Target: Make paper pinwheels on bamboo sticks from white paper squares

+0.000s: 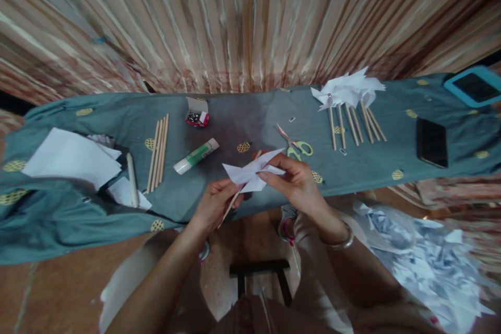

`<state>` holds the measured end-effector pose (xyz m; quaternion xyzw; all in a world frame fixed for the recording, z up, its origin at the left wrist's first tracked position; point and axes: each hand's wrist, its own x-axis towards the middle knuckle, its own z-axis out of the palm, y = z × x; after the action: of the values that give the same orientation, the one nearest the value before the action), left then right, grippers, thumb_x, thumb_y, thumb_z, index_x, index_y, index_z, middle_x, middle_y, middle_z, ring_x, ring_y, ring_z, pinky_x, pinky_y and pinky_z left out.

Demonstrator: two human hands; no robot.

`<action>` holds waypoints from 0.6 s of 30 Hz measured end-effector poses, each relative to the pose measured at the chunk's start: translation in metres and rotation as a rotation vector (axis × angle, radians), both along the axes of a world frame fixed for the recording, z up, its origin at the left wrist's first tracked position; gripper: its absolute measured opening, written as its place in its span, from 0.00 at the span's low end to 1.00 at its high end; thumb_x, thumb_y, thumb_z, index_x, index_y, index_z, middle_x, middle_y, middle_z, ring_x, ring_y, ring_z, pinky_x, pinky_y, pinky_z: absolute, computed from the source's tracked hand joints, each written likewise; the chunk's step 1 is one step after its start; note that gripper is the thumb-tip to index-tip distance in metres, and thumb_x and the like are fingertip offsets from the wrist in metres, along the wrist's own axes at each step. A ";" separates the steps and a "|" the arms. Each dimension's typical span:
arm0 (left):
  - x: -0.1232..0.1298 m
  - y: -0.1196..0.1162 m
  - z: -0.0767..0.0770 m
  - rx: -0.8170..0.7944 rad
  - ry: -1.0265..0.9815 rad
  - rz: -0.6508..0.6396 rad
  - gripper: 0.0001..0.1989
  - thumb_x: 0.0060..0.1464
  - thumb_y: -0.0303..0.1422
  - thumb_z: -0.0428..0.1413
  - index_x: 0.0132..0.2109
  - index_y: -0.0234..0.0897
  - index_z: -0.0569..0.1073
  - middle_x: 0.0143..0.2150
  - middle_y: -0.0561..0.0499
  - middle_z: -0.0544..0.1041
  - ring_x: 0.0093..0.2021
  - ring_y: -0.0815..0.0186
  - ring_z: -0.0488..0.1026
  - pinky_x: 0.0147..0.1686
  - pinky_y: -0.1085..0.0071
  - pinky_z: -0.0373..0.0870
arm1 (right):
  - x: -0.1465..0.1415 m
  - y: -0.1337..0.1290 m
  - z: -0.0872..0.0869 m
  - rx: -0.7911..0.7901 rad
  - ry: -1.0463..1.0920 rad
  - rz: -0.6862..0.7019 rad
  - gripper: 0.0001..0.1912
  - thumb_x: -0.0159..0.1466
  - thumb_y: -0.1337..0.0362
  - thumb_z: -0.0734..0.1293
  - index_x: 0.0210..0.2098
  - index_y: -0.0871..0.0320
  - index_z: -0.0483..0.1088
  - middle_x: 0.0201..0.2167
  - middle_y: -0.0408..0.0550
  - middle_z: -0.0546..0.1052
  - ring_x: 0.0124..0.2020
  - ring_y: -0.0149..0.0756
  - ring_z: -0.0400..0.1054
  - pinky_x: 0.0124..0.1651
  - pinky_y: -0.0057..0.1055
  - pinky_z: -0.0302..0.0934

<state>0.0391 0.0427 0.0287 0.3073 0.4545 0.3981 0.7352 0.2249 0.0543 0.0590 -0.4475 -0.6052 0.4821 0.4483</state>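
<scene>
A white paper pinwheel (250,173) is held between my two hands over the table's near edge, with a thin wooden stick (231,207) behind it. My left hand (219,199) is closed around the stick just below the paper. The fingers of my right hand (293,180) pinch the pinwheel near its middle and right blade. Whether a pin sits at the centre is hidden by the fingers. Green-handled scissors (294,145) lie just beyond my right hand. A glue stick (196,156) lies beyond my left hand.
Several finished pinwheels (348,88) lie at the back right, beside a black phone (431,142) and a blue-framed device (474,86). Several loose sticks (158,154), a small box of metal pins (197,117) and paper sheets (74,159) lie leftward. A bag of folded paper (430,266) stands low right.
</scene>
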 end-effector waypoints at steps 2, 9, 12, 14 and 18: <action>-0.001 0.001 -0.002 0.033 0.021 0.041 0.19 0.40 0.46 0.66 0.22 0.34 0.73 0.14 0.57 0.63 0.17 0.76 0.55 0.19 0.76 0.51 | 0.001 -0.003 0.003 0.066 -0.028 -0.028 0.02 0.61 0.64 0.70 0.35 0.54 0.75 0.45 0.46 0.79 0.47 0.36 0.73 0.50 0.34 0.67; -0.002 0.003 -0.004 0.038 0.075 0.087 0.13 0.41 0.41 0.65 0.28 0.34 0.78 0.17 0.56 0.67 0.18 0.75 0.57 0.20 0.75 0.52 | -0.006 -0.013 0.007 0.318 -0.199 0.039 0.07 0.64 0.69 0.67 0.40 0.52 0.75 0.41 0.46 0.80 0.44 0.34 0.75 0.48 0.35 0.69; -0.003 -0.001 -0.006 0.097 0.091 0.056 0.13 0.42 0.40 0.65 0.22 0.34 0.75 0.15 0.56 0.65 0.18 0.75 0.56 0.22 0.74 0.54 | -0.007 -0.013 0.006 0.447 -0.289 0.015 0.09 0.65 0.71 0.65 0.42 0.53 0.74 0.38 0.46 0.80 0.41 0.34 0.74 0.46 0.34 0.69; -0.004 -0.003 -0.008 0.115 0.102 0.047 0.14 0.43 0.40 0.65 0.21 0.34 0.75 0.15 0.56 0.65 0.19 0.74 0.58 0.23 0.74 0.55 | -0.006 -0.013 0.004 0.511 -0.348 -0.029 0.09 0.66 0.70 0.65 0.43 0.53 0.73 0.37 0.46 0.80 0.40 0.35 0.74 0.45 0.35 0.69; -0.009 -0.008 -0.011 0.121 0.149 0.028 0.14 0.45 0.42 0.65 0.25 0.35 0.78 0.16 0.55 0.66 0.20 0.73 0.58 0.24 0.73 0.56 | -0.004 -0.014 0.001 0.567 -0.408 -0.083 0.11 0.65 0.71 0.64 0.45 0.53 0.73 0.38 0.47 0.80 0.40 0.37 0.74 0.45 0.36 0.70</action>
<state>0.0297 0.0350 0.0181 0.3737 0.4874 0.4112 0.6736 0.2208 0.0398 0.0598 -0.4166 -0.7735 0.1767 0.4437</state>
